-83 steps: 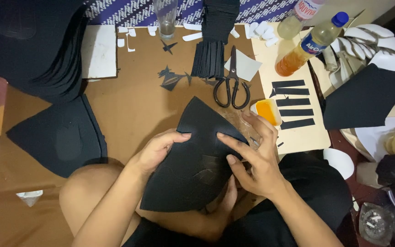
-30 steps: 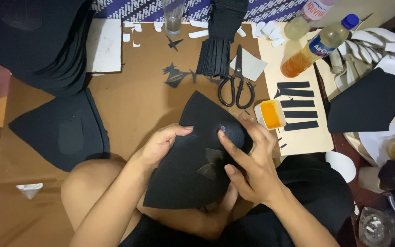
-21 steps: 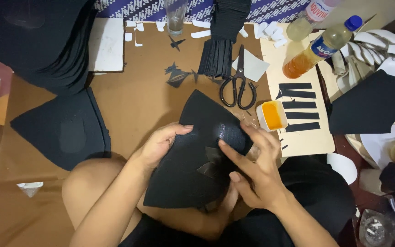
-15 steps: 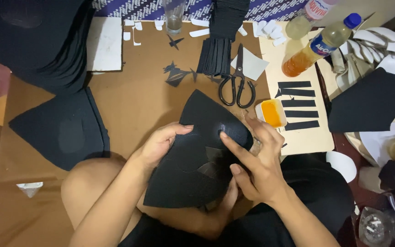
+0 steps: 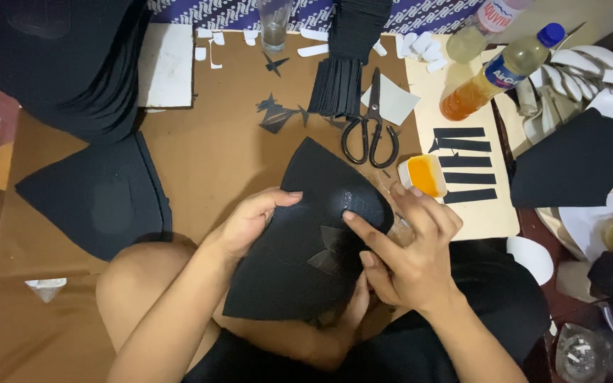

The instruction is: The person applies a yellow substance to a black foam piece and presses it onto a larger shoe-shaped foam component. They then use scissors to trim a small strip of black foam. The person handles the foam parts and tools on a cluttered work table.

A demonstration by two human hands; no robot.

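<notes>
- The black fabric piece (image 5: 299, 241), a big curved panel with a pointed top, sits over the person's lap, right between both hands, its tip pointing up toward the scissors (image 5: 370, 128).
- Left hand (image 5: 250, 223) grips the panel's left edge: thumb on top near the upper edge, the other fingers tucked under, so it's pinching the fabric.
- Right hand (image 5: 409, 259) rests on the panel's right side. Its fingers (image 5: 363, 228) are slightly spread, the index stretched out and pressing flat on the fabric near a shiny patch; the thumb bends in lower down against the panel.
- Just beside the right hand's knuckles there's a small white tub of orange stuff (image 5: 426, 175), sitting on the brown paper floor covering (image 5: 214, 156).
- Right of the tub, a pale card (image 5: 491, 220) holds a row of black strips (image 5: 466, 163), stacked one above the other.
- Top right: two clear plastic bottles lying tilted. One has amber liquid (image 5: 494, 74), a blue cap and a blue label band; the other (image 5: 480, 28) is paler with a white and red label.
- A stack of black pieces (image 5: 338, 85) lies left of the scissors, and a small white square of paper (image 5: 391, 99) lies right of them.
- Another black panel (image 5: 101, 198) lies flat at the left, well apart from the hands.
- A glass tumbler (image 5: 275, 25) stands at the top edge.
</notes>
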